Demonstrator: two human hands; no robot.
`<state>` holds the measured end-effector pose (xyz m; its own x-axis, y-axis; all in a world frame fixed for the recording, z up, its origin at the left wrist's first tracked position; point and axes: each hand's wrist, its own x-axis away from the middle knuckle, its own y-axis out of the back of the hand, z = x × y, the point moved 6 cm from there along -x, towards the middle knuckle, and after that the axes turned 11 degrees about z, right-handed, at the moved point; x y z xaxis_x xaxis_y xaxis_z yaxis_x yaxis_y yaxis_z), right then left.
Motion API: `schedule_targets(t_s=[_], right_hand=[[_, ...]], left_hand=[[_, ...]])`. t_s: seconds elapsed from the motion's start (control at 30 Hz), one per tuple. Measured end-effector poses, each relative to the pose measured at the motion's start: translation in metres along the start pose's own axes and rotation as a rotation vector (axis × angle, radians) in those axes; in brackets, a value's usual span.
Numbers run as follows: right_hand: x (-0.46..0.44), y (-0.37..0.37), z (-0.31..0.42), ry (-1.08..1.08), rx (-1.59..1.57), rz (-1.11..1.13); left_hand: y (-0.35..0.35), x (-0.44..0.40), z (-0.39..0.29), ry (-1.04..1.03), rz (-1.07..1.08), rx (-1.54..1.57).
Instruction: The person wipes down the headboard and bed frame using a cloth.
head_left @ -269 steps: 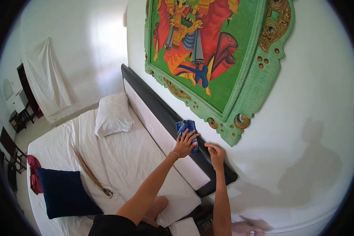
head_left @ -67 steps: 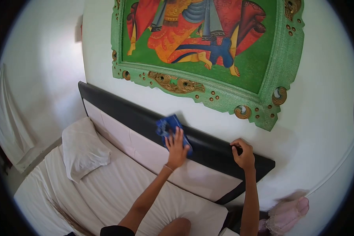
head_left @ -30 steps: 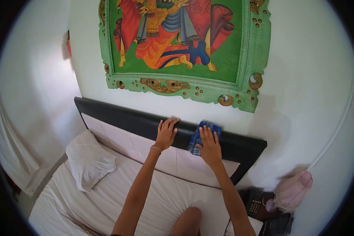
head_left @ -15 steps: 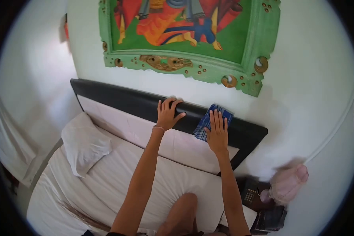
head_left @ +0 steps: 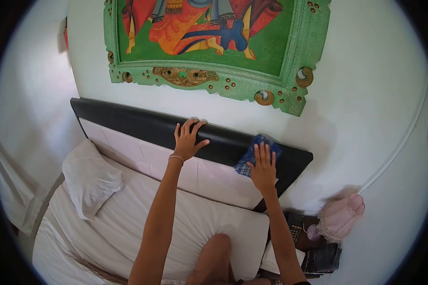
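My right hand [head_left: 263,170] lies flat, fingers stretched out, on a blue plaid cloth [head_left: 245,161]. The palm presses the cloth against the black padded top of the headboard [head_left: 142,118], close to its right end. Part of the cloth is hidden under the fingers and looks slightly blurred. Farther left, my left hand [head_left: 187,142] rests on the same black band with fingers spread over its top edge, holding nothing. A thin band circles the left wrist.
Below the headboard is a bed with a white sheet [head_left: 176,213] and a pillow [head_left: 91,178] at left. My bent knee [head_left: 213,256] is on the bed. A green-framed painting [head_left: 176,78] hangs above. At right, a nightstand holds a pink lamp [head_left: 340,218] and a phone [head_left: 295,228].
My right hand and the cloth have slid rightward along the headboard, toward its end. My left hand stays at about the same spot on it. The whole view has shifted slightly.
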<state>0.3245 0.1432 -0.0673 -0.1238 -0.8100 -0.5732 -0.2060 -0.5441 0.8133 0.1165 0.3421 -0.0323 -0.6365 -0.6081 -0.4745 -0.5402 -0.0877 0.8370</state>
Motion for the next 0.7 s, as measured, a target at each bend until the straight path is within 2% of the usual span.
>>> schedule_targets(t_s=[0.07,0.13,0.37,0.47,0.53,0.7], right_hand=[[0.023,-0.013,-0.019,-0.053,0.012,-0.003],[0.049,-0.030,-0.036,-0.195,0.070,-0.040],[0.076,-0.095,-0.004,-0.367,0.007,0.132],[0.064,-0.110,0.024,-0.313,-0.067,0.206],[0.055,-0.124,0.056,-0.031,-0.122,0.249],[0.044,-0.138,0.086,0.016,-0.131,0.161]], left_hand=[[0.001,0.001,-0.001,0.005,0.019,0.001],[0.000,0.000,-0.001,0.005,0.019,0.005],[-0.003,0.000,-0.001,0.028,0.030,-0.004],[-0.004,-0.001,0.000,0.023,0.021,-0.016],[-0.005,-0.001,-0.001,0.017,0.014,-0.020],[-0.005,-0.002,0.000,0.020,0.012,-0.030]])
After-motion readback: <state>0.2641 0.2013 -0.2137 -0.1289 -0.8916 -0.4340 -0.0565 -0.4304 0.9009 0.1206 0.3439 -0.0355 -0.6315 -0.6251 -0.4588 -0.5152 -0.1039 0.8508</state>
